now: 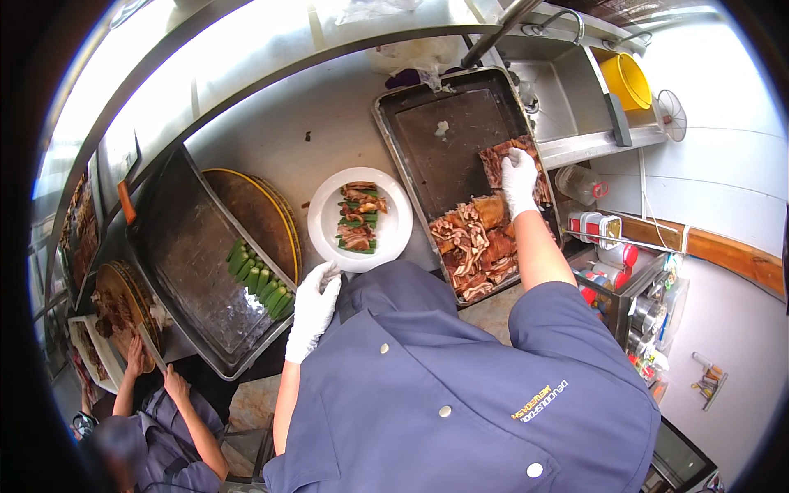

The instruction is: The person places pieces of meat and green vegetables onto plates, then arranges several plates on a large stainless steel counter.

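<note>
My right hand (519, 179), in a white glove, rests with bent fingers on a slab of dark sliced meat (497, 161) in a metal tray (425, 132); whether it grips the slab I cannot tell. More sliced meat (471, 237) fills the tray's near end. Gloved too, my left hand (316, 302) hovers by the near left rim of a round white plate (394, 228), its fingers loosely curled; what is between them does not show. Meat pieces (359, 212) lie over green okra-like pods (365, 249) on that plate. Further left, a second tray (203, 265) holds cut green pods (259, 280).
A co-worker holds a knife (151, 348) over meat on a round chopping board (126, 296) at lower left. Another round board (259, 222) lies partly under the left tray. A steel shelf (277, 68) runs overhead. At upper right are a sink (548, 92) and a yellow bucket (625, 80).
</note>
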A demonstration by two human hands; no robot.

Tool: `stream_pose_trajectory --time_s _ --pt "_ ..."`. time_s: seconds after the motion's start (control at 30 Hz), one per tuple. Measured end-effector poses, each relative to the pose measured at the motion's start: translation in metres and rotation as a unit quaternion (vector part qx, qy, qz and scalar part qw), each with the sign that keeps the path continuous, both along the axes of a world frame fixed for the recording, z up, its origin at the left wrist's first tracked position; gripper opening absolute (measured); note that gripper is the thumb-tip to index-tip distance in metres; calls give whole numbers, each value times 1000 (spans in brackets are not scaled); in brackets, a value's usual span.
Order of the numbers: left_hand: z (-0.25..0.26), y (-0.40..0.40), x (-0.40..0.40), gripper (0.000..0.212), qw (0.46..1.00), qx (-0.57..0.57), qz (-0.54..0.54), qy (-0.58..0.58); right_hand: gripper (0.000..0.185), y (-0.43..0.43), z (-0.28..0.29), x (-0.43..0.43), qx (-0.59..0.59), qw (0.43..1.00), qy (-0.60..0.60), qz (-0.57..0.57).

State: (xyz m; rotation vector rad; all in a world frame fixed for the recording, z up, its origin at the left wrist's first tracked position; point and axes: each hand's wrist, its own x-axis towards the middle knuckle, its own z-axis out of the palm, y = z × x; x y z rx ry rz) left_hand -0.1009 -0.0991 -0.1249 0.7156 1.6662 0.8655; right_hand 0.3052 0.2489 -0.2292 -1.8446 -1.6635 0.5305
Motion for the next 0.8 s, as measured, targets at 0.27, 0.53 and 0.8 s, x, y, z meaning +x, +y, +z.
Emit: stream_pose_trajectory --time_s 0.27,0.53,0.8 --pt "1 6 4 40 1000 -7 0 -2 62 -9 16 -9 -64 936 -330 106" --pt "2 7 8 41 999 -16 20 -20 65 -7 21 -12 -71 934 -343 72" --pt "4 9 10 41 1000 -10 1 7 63 0 25 -19 -117 906 -396 98"
